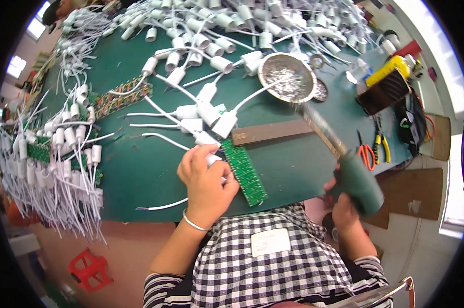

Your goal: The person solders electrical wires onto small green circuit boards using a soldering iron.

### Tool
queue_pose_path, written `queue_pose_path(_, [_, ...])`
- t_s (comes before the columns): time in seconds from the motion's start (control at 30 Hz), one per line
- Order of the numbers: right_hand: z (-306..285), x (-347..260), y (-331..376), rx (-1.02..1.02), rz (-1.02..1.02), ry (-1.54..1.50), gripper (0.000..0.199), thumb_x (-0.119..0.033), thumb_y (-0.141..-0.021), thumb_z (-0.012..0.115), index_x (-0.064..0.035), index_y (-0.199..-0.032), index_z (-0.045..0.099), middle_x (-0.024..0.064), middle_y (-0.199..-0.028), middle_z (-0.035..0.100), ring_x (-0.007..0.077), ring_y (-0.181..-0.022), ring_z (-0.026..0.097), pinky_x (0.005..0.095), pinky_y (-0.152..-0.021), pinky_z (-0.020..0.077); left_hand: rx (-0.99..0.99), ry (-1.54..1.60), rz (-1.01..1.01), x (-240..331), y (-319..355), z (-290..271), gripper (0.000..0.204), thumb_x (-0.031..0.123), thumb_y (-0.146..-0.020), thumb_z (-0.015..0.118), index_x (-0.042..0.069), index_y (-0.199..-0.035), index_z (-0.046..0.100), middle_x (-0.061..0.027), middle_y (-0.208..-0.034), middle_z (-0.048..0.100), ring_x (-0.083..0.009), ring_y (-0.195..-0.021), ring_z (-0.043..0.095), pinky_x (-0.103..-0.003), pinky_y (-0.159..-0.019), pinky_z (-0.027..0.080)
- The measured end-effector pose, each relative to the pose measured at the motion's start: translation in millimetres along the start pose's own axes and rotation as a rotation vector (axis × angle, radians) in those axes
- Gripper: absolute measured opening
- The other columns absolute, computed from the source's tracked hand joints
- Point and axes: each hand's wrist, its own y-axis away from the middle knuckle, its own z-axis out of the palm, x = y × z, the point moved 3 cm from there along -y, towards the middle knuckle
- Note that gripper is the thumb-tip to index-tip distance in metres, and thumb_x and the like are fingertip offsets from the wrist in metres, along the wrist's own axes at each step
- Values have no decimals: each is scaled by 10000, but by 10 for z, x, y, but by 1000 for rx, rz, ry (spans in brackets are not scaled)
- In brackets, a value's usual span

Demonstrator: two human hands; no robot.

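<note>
While the left hand (207,177) curls its fingers (196,156) around a white lamp socket (207,139) at the top end of a green circuit strip (244,172) lying on the green desk (139,169), the right hand (344,208) grips a green-handled soldering iron (357,182), its tip reaching toward a metal bowl (287,77).

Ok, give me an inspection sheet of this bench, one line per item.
Surface: green table, crowded toward the far edge.
Job's things: green circuit strip; soldering iron; white socket at the strip's end.
Clutter: metal bowl, wooden bar, pliers, piles of white sockets.
Grips: left hand rests on the strip; right hand grips the iron.
Cables: white leads trail from the sockets.
Surroundings: red stool on the floor.
</note>
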Motion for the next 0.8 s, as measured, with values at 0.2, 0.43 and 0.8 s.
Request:
queue_pose_path(0.2, [-94,-135,-541,293,-97,-79,402,-300,-942,497,4,-1200,554,44,-831,644,65,-584,512,209,-511,387,3,-10,6,-8,25,2,110,85,-640,675,103,-704,587,-74,-1231,479,-354,-1202,365,-501,-989,258])
queue_pose_path(0.43, [-242,-122,-491,372,-314,-156,370,-154,-949,497,32,-1268,479,145,-1198,606,138,-705,602,251,-626,484,-1,-39,25,30,31,-57,124,94,-653,681,94,-723,578,-100,-1233,471,-365,-1176,387,-475,-980,275])
queue_pose_path(0.8, [-134,122,-305,345,-261,-237,615,-438,-945,506,84,-1264,447,177,-1103,613,148,-670,579,258,-545,461,-162,-135,-52,-143,314,-266,501,185,-647,796,102,-1075,550,-61,-1020,528,-275,-1015,482,-433,-889,300])
